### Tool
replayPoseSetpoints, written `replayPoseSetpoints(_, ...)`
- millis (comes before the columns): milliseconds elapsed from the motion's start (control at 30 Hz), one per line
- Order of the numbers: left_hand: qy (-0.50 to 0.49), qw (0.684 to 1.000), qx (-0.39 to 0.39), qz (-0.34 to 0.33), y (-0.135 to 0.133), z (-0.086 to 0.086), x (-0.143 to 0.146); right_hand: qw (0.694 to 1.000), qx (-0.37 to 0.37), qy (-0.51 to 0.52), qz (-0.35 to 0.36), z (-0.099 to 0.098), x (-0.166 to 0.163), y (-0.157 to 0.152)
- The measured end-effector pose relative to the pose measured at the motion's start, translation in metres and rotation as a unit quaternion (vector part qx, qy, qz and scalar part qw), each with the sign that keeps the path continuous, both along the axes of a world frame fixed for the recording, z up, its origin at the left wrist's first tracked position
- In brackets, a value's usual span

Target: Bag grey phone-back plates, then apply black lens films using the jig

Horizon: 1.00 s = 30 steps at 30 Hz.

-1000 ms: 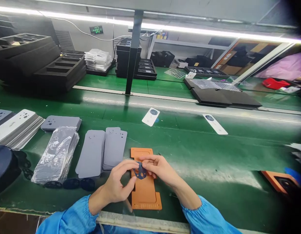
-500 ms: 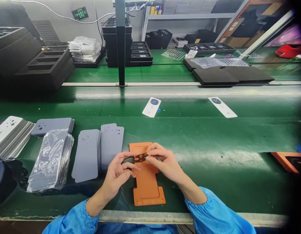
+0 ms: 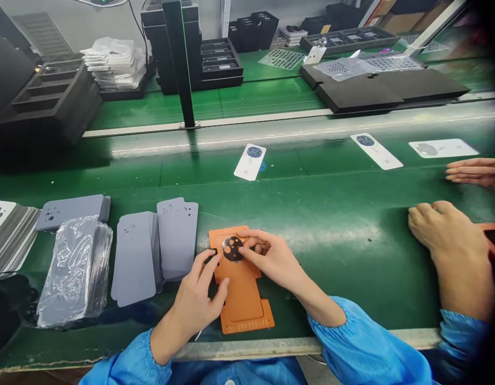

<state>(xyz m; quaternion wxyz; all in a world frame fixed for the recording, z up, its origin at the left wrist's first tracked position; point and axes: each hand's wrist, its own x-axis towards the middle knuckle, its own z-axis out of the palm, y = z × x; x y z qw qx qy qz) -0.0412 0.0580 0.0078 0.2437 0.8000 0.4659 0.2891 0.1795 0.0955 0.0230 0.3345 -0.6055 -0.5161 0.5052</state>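
Observation:
An orange jig plate (image 3: 243, 299) with a shallow phone-shaped recess lies on the green bench in front of me. My right hand (image 3: 271, 261) pinches the right edge of a thin black round piece with several holes (image 3: 233, 249), shaped like a phone's camera cover. This piece is over the upper part of the jig; whether it touches the surface I cannot tell. My left hand (image 3: 199, 291) is at the jig's left edge, thumb and fingers apart. Something small and dark shows at its index fingertip, too small to name.
Stacks of grey phone-shaped sheets (image 3: 135, 262) and a plastic-wrapped stack (image 3: 68, 272) stand to the left. White phone-shaped sheets (image 3: 247, 170) lie farther back. At right are a co-worker's fist (image 3: 448, 230) and another hand (image 3: 478, 172). A black post (image 3: 179, 64) rises behind.
The black round piece has turned from nearly edge-on to face-up, lower over the jig. My left hand's fingers have come off it and spread. Other people's hands and another white sheet have appeared at right.

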Motion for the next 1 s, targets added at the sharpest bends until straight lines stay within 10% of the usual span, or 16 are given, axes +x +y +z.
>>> replayPoseSetpoints(1000,0.122,0.992,-0.005,-0.011,-0.0043,-0.0019,0.0082,0.979,0.14,-0.144,0.047,-0.004,-0.0036,-0.0052)
